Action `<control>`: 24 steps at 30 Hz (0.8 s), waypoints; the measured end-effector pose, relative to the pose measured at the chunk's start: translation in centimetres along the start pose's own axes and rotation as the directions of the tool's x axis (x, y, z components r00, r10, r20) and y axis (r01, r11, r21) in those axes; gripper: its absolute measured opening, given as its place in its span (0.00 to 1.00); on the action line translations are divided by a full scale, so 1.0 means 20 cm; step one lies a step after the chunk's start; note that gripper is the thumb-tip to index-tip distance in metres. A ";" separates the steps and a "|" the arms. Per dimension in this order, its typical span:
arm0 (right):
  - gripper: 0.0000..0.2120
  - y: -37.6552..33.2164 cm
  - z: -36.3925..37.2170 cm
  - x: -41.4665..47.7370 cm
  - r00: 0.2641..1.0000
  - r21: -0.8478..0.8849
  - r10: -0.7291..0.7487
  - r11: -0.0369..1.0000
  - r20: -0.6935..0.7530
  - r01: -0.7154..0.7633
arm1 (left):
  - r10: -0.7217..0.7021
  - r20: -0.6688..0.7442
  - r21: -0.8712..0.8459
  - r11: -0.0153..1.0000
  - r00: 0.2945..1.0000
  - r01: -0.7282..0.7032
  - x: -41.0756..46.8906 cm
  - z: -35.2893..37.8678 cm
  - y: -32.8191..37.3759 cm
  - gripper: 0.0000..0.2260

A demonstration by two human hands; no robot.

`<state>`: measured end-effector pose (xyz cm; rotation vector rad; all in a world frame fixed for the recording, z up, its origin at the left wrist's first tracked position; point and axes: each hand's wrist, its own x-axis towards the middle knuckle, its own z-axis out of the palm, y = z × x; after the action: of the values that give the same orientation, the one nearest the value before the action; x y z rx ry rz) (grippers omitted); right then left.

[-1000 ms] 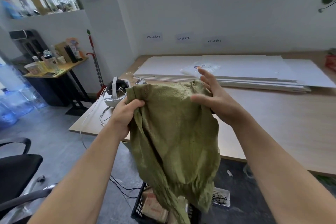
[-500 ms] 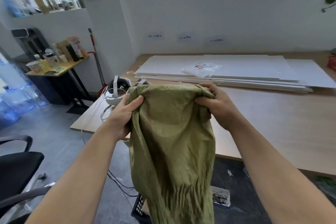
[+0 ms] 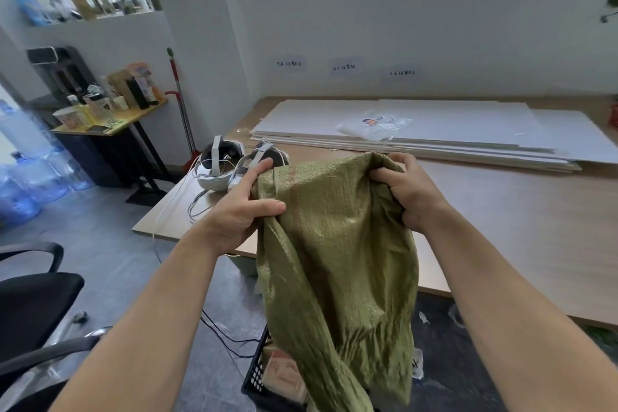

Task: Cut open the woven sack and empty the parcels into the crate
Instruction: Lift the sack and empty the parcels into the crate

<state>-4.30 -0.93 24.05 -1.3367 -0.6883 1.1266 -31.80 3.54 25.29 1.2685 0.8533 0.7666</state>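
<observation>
The green woven sack hangs limp and upside down in front of me, held up by its top edge. My left hand grips its left corner, thumb across the cloth and index finger stretched out. My right hand clutches the bunched right corner. Below the sack stands a black plastic crate on the floor, with brown parcels showing inside; the sack's lower end covers most of it.
A long wooden table lies behind the sack, carrying white boards, a plastic bag and two headsets with cables at its left corner. A black office chair stands at the left. Water jugs and a side table stand farther left.
My right hand closed on the sack's right corner. Both hands moved apart and stretched the top edge, and the sack now hangs straighter over the crate.
</observation>
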 end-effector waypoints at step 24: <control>0.24 -0.01 -0.05 -0.06 0.906 -0.578 -0.334 0.697 0.261 0.424 | -0.110 -0.118 -0.002 0.994 0.987 0.110 -0.03 0.03 0.03 0.26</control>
<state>-3.77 -2.31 24.23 -1.5666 -1.4704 0.6588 -31.66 2.77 25.93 1.1786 1.0127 0.7572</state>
